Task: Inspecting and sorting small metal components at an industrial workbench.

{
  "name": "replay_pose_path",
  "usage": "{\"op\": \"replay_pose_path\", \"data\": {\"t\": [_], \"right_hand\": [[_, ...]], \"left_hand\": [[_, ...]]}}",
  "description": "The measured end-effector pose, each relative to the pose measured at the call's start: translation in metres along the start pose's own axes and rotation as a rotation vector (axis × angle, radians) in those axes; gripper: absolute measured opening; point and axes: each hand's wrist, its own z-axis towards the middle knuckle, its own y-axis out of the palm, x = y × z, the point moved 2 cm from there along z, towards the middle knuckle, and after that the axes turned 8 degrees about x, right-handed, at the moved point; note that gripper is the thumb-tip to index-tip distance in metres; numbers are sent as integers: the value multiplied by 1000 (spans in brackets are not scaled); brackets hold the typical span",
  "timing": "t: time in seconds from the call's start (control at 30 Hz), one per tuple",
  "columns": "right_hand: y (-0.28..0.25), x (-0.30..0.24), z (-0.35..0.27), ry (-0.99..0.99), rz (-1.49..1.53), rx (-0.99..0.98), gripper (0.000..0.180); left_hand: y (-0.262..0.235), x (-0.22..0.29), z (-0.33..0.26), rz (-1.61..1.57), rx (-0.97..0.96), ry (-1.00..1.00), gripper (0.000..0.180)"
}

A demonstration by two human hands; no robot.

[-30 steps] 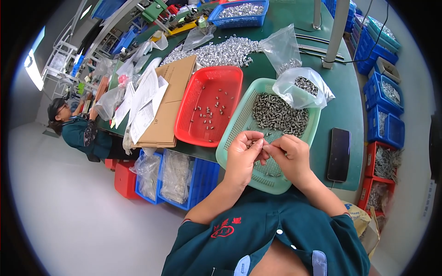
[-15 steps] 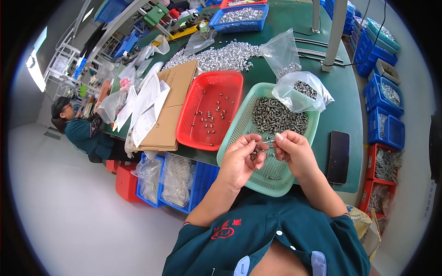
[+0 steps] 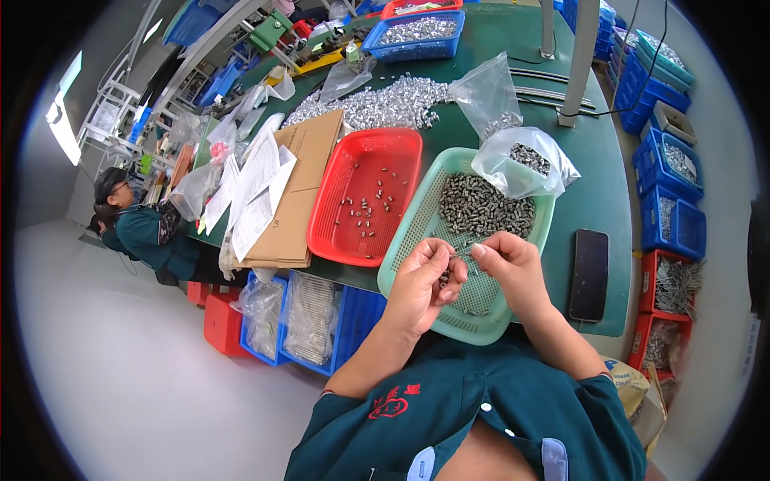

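Over the pale green mesh basket (image 3: 405,240) my two hands meet, fingertips almost touching. My left hand (image 3: 419,282) is curled around several small dark metal cylinder parts, one showing at its fingers, and its thumb and forefinger are pinched together. Closed in a pinch, my right hand (image 3: 513,263) faces it with a thin silvery metal piece (image 3: 464,253) at its fingertips; its exact kind is too small to tell. Beyond the hands lies a heap of the dark metal cylinders (image 3: 484,207) in the basket. A red mesh basket (image 3: 327,220) to the left contains several scattered cylinders.
An open plastic bag of parts (image 3: 501,164) rests on the green basket's far edge. A black phone (image 3: 589,275) lies at right. Cardboard (image 3: 303,188) with papers is left of the red basket. Silvery parts (image 3: 385,104) are heaped farther back. A co-worker (image 3: 148,232) is at far left.
My right hand has shifted slightly, its fingertips a little lower and to the left. The left hand stays nearly in place, its grasp still closed. The co-worker has moved slightly.
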Motion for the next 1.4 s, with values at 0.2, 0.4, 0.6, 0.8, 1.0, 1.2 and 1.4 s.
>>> {"op": "replay_pose_path", "data": {"t": [0.2,0.4,0.6,0.8,1.0,1.2,1.4], "right_hand": [[6,-25,-11,-576,-381,134,12],[2,-16,-12,-381,-281,133,13],[1,-4,-4,-45,58,104,19],[4,1,-1,74,233,23,20],[5,-2,-3,-49,71,41,21],[10,-3,-3,79,186,-40,23],[7,0,-1,166,192,-47,22]], "left_hand": [[2,-3,2,124,44,111,9],[3,-6,5,111,24,159,9],[4,-9,4,8,-11,159,7],[3,-9,4,101,-19,222,7],[2,-8,4,67,-15,240,6],[5,-12,2,212,14,346,10],[6,-6,-3,107,31,185,19]]}}
